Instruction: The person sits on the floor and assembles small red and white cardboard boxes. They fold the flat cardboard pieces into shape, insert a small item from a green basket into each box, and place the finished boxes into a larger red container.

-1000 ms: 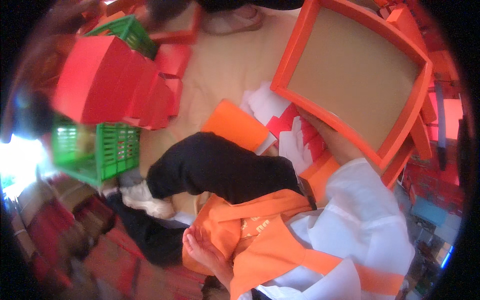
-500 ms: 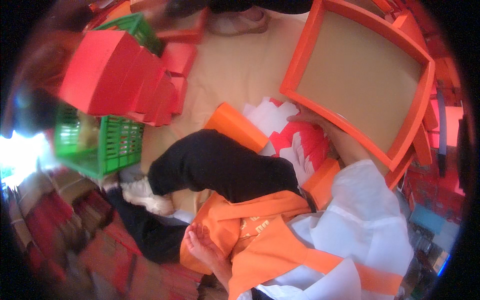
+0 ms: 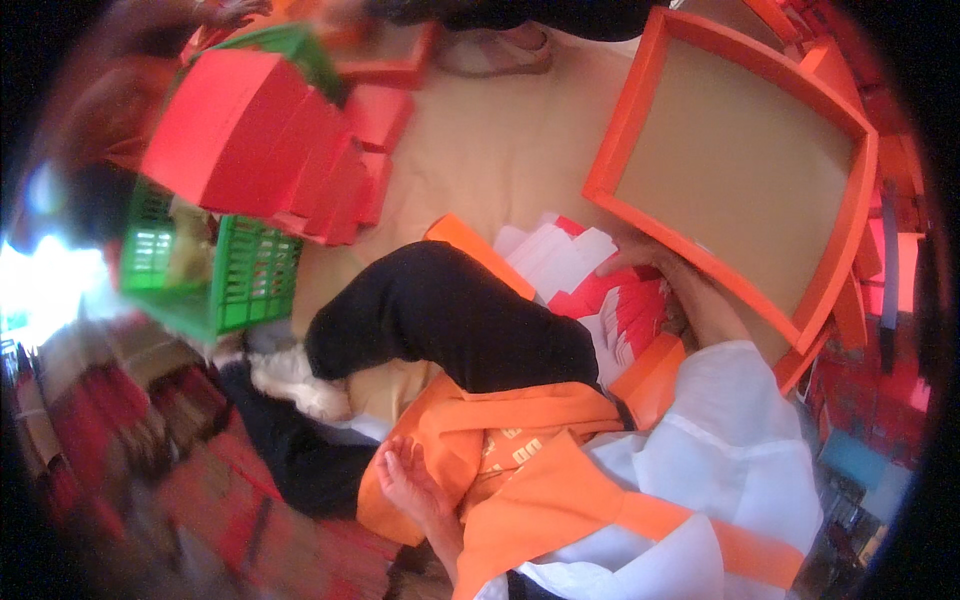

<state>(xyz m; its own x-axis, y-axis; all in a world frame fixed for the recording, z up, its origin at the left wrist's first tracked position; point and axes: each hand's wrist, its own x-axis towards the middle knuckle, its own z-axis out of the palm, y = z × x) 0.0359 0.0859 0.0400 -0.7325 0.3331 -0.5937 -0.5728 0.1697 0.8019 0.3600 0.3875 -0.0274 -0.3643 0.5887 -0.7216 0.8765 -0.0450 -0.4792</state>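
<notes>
"Where did the pile of red and white pieces (image 3: pixel 590 288) lie?"

"Right of the middle, on the far side of the person's black-trousered leg (image 3: pixel 455 320) and just left of the shallow orange tray (image 3: pixel 740 160)."

"And the hands?"

"The right hand (image 3: pixel 652 256) was over the pile's right side, its fingers reaching left. Whether they pinched a piece, one could not tell. The left hand (image 3: pixel 411 486) lay near, palm up against the orange apron (image 3: pixel 540 500), its fingers loosely curled, with nothing seen in it."

"How would those pieces have handled?"

"Light, most likely; they looked like thin card, springy rather than floppy, and easy to crease. Smooth faces could have let them slide over one another."

"The best hold, then?"

"By one piece's edges, probably, lightly enough not to bend it. A squeeze on the whole heap would likely have crumpled some."

"Anything close by?"

"An orange piece (image 3: pixel 650 380) sat just near of the pile; red boxes (image 3: pixel 240 135) stood well apart, far left, beside a green basket (image 3: pixel 252 280)."
</notes>
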